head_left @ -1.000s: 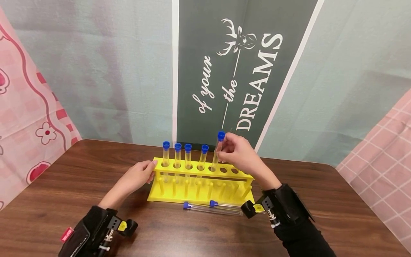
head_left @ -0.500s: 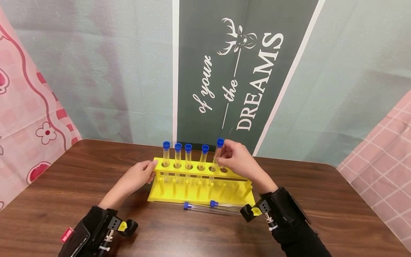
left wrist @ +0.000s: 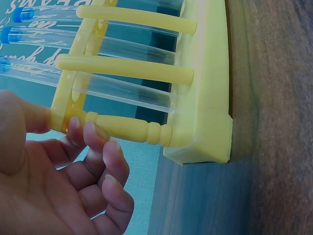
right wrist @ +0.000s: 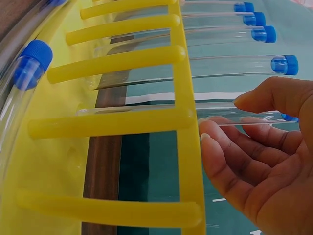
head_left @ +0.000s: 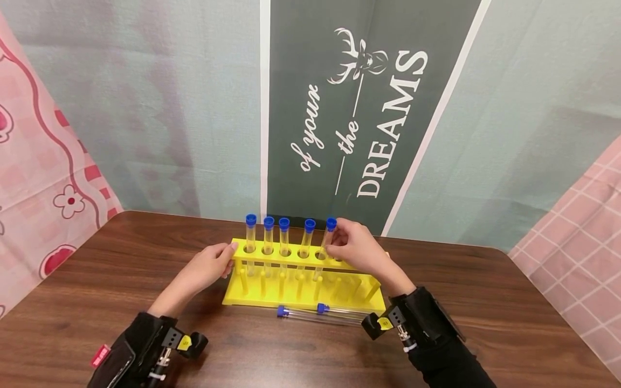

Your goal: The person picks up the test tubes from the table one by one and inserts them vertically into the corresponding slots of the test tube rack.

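A yellow test tube rack (head_left: 232, 296) stands on the table with several blue-capped clear tubes upright in its holes. My left hand (head_left: 209, 265) grips the rack's left end, thumb on the top bar and fingers curled by the end post (left wrist: 129, 128). With my right hand (head_left: 360, 249) I pinch a blue-capped test tube (right wrist: 220, 113) between thumb and fingers. That tube passes through a hole right of the other standing tubes, leaning slightly. In the right wrist view its lower end is near the base; whether it touches is unclear.
Two capped test tubes, one nearer (head_left: 310, 315) and one close behind (head_left: 342, 309), lie along the rack's front edge. Pegs (head_left: 317, 288) rise from the rack's base. A printed curtain (head_left: 310, 108) hangs behind the wooden table (head_left: 252, 350).
The pinched test tube has slid down through its hole, its cap dropping to about the neighbouring caps' height. My right hand has moved down with it; the left has stayed put.
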`<state>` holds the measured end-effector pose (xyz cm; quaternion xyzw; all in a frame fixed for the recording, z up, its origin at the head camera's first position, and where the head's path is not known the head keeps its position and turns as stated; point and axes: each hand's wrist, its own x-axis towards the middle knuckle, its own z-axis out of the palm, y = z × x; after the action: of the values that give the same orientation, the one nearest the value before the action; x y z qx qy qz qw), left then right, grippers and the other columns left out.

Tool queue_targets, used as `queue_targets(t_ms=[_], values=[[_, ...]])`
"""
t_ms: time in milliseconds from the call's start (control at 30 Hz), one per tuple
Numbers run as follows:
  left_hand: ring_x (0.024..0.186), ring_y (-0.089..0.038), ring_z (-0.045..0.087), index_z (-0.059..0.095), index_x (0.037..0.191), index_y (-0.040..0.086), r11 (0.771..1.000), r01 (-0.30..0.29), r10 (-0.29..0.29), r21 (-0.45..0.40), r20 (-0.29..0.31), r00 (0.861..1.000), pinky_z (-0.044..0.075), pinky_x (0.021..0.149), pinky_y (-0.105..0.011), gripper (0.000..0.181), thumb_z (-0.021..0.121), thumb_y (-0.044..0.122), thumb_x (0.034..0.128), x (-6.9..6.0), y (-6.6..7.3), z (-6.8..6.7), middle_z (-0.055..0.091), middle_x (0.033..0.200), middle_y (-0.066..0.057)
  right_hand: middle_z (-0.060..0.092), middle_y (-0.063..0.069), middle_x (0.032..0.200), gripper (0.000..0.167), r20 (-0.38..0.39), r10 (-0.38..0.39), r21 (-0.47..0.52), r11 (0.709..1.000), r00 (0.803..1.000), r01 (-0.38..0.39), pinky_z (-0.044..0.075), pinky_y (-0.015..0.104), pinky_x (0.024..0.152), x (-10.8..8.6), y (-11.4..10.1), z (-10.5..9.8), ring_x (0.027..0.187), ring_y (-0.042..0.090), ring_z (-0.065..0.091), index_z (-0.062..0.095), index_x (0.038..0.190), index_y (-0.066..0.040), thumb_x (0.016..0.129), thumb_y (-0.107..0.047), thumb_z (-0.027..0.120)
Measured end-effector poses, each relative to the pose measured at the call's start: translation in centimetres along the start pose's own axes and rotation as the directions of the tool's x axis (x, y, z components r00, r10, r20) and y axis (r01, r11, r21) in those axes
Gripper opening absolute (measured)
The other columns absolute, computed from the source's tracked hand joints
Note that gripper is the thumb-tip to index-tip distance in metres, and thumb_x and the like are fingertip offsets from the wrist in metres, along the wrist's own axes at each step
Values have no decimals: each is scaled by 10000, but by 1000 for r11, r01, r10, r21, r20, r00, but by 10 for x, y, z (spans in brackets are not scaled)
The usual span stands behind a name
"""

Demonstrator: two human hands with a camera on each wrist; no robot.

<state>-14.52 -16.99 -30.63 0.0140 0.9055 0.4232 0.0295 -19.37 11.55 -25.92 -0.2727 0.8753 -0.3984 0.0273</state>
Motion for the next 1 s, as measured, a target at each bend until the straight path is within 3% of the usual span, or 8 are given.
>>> queue_targets(t_ms=[667,1000], values=[[610,-212,459,481,771,9,1000,-8,8,-1,-8,1000,356,582,-305,406,345,316,999,1,0,1,445,632,-61,572,28,756,114,24,-33,-35,999,999,34,466,308,645,-1,1,-1,693,157,557,551,865,-33,789,-24,635],[578,-189,423,480,769,8,1000,-11,11,5,-6,1000,338,570,-304,414,339,322,1000,0,0,0,438,621,-59,584,37,820,151,31,-3,-79,997,1000,6,458,309,651,-7,1,-3,734,160,554,555,907,-25,796,-52,653]])
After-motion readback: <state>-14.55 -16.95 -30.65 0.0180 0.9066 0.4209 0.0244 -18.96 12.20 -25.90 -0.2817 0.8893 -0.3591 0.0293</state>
